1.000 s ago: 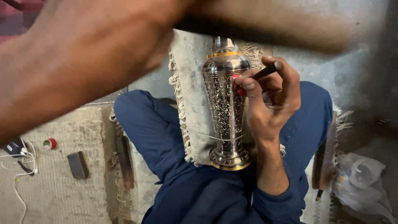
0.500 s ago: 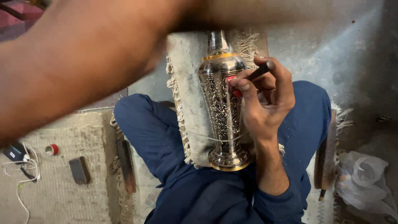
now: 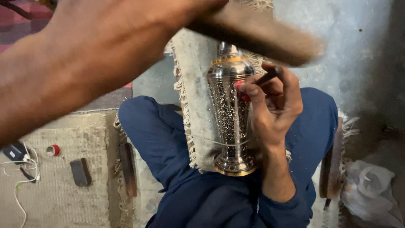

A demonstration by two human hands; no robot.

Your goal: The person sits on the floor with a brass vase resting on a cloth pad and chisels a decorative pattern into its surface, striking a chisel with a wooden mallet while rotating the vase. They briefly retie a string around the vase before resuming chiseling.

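One engraved silver vase (image 3: 230,114) with two gold bands lies along a fringed mat (image 3: 195,76) across the seated person's lap. The right hand (image 3: 272,105), grip pinched on one dark punch (image 3: 266,78), sets its tip to the vase's shoulder. The left hand (image 3: 185,10), grip closed round one blurred wooden mallet (image 3: 261,36), hangs above. On the floor: one red-capped spool (image 3: 53,150), one dark block (image 3: 80,172).
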